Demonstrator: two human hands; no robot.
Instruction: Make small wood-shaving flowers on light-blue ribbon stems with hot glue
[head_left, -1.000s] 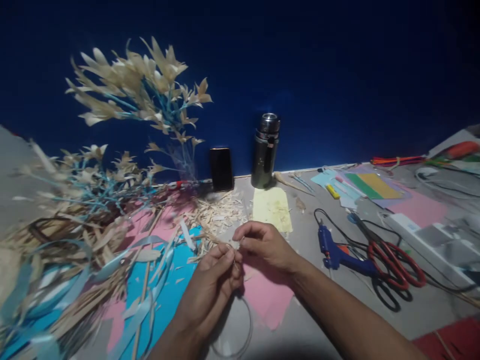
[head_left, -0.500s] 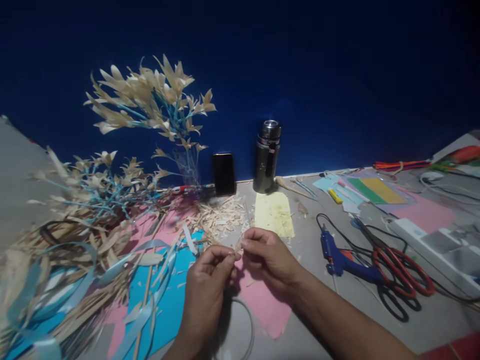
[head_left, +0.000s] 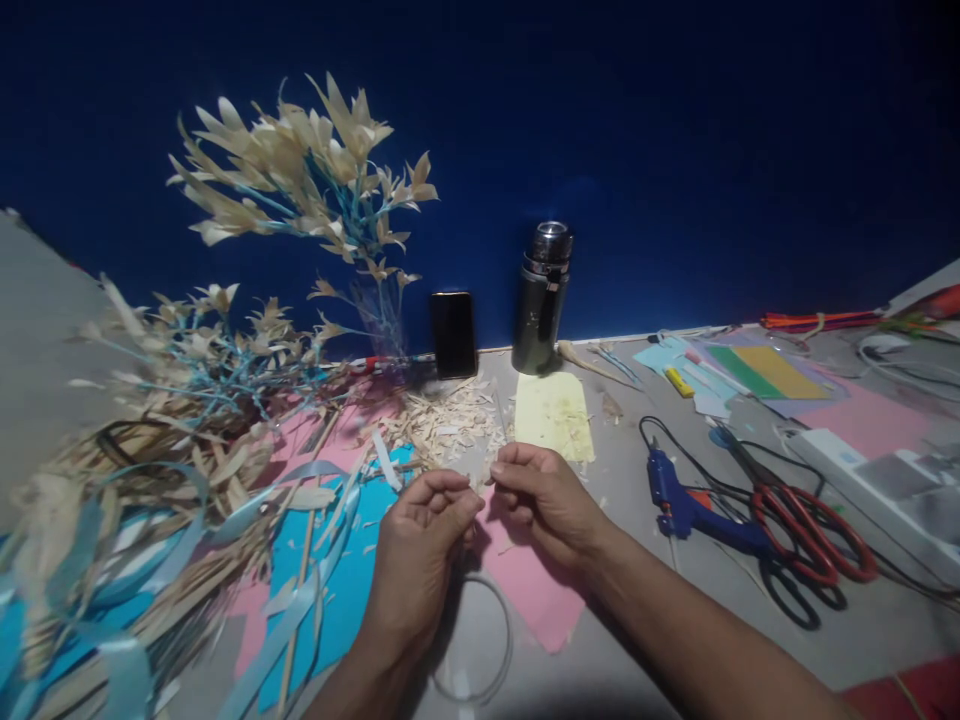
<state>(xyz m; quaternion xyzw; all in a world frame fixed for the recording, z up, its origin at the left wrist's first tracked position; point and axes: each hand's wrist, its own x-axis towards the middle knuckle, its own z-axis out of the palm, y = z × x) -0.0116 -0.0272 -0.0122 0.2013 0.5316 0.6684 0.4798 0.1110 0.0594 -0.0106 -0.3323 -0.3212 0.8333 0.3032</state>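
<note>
My left hand is closed in a pinch, thumb against fingers, over the pink paper's edge. A tiny pale bit shows at its fingertips, too small to name. My right hand is also closed, its thumb and forefinger pressed together just beside the left fingertips; whatever it holds is hidden. Below both hands lies a pink paper sheet. Just beyond them are a heap of pale dried-husk scraps and a yellow sheet. A thin grey ring rests near my left wrist.
Dried-husk flowers with blue stems stand in a clear vase at the back left. A phone and a flask stand by the wall. To the right lie a blue glue gun, red-handled scissors and a white power strip.
The fingertips of my two hands have drawn slightly apart. The tan piece seen between them earlier is now hardly visible. The whole view has shifted a little.
</note>
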